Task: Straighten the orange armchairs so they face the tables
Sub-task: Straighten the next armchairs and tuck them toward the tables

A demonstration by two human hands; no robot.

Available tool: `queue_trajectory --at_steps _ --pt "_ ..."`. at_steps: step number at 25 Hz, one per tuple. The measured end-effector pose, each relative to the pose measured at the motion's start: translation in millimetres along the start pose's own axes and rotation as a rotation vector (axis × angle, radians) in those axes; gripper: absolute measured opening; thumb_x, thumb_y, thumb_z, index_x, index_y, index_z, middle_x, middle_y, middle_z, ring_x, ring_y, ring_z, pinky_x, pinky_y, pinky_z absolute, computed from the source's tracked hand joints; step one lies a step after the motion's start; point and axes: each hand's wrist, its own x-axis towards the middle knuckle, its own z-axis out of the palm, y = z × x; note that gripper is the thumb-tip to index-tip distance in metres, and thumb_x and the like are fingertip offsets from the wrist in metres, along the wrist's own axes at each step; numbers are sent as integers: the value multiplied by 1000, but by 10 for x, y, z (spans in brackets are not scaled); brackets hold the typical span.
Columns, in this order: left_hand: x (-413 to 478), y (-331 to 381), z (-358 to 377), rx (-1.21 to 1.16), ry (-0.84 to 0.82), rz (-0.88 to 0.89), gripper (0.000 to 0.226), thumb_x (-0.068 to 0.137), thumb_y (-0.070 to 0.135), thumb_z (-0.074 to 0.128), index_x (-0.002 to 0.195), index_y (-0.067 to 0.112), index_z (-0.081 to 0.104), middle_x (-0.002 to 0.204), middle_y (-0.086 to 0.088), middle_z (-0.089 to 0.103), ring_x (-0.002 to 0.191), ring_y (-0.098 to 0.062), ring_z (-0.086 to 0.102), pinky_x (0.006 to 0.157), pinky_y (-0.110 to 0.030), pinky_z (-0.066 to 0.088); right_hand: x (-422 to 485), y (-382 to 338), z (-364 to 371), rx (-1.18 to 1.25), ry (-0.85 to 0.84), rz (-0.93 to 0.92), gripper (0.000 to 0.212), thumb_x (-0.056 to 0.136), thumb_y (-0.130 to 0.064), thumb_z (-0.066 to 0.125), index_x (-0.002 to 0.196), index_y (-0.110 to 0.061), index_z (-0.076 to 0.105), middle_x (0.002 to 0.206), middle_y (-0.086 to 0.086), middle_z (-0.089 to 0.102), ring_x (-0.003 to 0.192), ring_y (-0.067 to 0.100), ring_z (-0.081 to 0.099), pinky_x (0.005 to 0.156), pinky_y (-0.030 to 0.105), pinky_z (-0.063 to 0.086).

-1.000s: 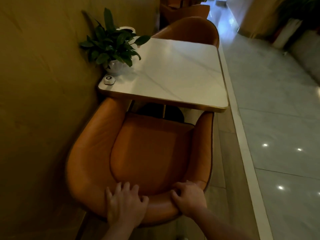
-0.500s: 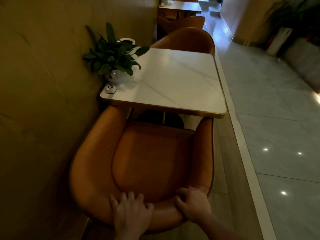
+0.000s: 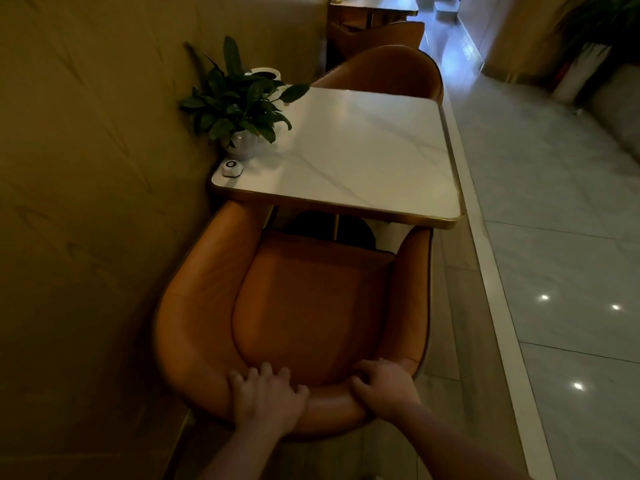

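Observation:
An orange armchair (image 3: pixel 304 299) stands right below me, its open front tucked under the near edge of a white marble table (image 3: pixel 367 157). My left hand (image 3: pixel 265 398) and my right hand (image 3: pixel 382 384) both grip the top of its curved backrest, fingers curled over the rim. A second orange armchair (image 3: pixel 384 72) sits at the far side of the table, its backrest towards the corridor. Farther back another table (image 3: pixel 374 10) and an orange chair (image 3: pixel 388 31) show in part.
A wood-panelled wall (image 3: pixel 86 168) runs close along the left of the armchair. A potted green plant (image 3: pixel 239 109) and a small white call button (image 3: pixel 231 168) sit at the table's left edge. A raised kerb (image 3: pixel 485 254) separates the seating strip from the glossy tiled walkway (image 3: pixel 561 237).
The armchair and table have dropped lower in my view as my head tilted up. Both hands kept their grip on the backrest, and the chair sits slightly closer to the table.

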Motion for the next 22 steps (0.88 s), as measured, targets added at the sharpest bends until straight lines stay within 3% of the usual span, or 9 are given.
queue_trajectory --at_steps 6,10,13,22 --pt "140 -62 -76 -82 -9 -22 58 91 62 33 138 32 48 137 -2 52 125 -25 48 99 -46 32 33 -17 -43 21 -103 30 41 91 -53 44 118 -29 63 107 -3 66 99 15 59 81 33 49" --pt "253 -87 -95 -211 65 -27 64 95 60 36 150 27 34 140 -2 51 124 -23 51 101 -45 36 103 -32 -262 97 -69 65 33 97 -47 48 121 -29 61 103 -8 65 90 10 61 68 24 44" --pt "346 27 -244 -278 135 -25 75 96 59 39 159 26 17 151 -3 43 135 -24 44 112 -48 31 172 30 -535 154 10 77 31 98 -45 50 121 -28 61 99 -12 61 83 4 57 63 20 41" --pt "679 1212 -1198 -263 263 -9 77 99 58 38 161 26 6 166 -8 20 153 -27 15 123 -54 14 718 766 -1690 126 101 -50 39 97 -48 50 130 -27 56 115 -3 65 97 13 62 67 24 45"
